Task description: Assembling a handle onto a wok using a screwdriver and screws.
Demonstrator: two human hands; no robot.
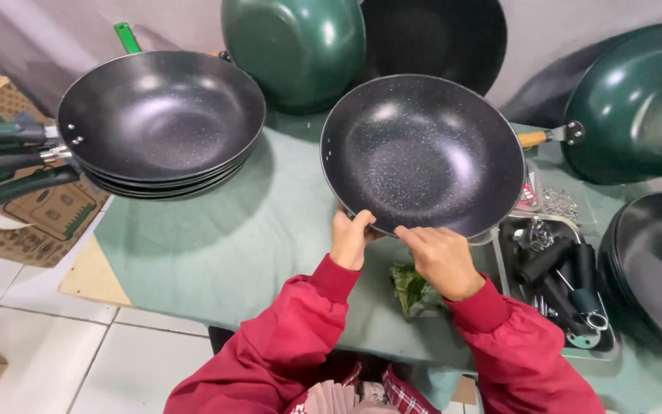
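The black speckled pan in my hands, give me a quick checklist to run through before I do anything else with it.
1. Both hands on the pan: ok. The left hand and right hand grip the near rim of the black speckled pan.
2. Pan has a handle: not ok, none shows on it.
3. Pan interior clean: ok, nothing lies inside.
4. Handles within reach: ok. Dark handles lie in the metal tray to the right.
5. Table space beneath: ok. Bare green cloth lies between the pan and the stack of finished pans.
6. Screws ready: cannot tell; the small parts by the tray are too small to make out.
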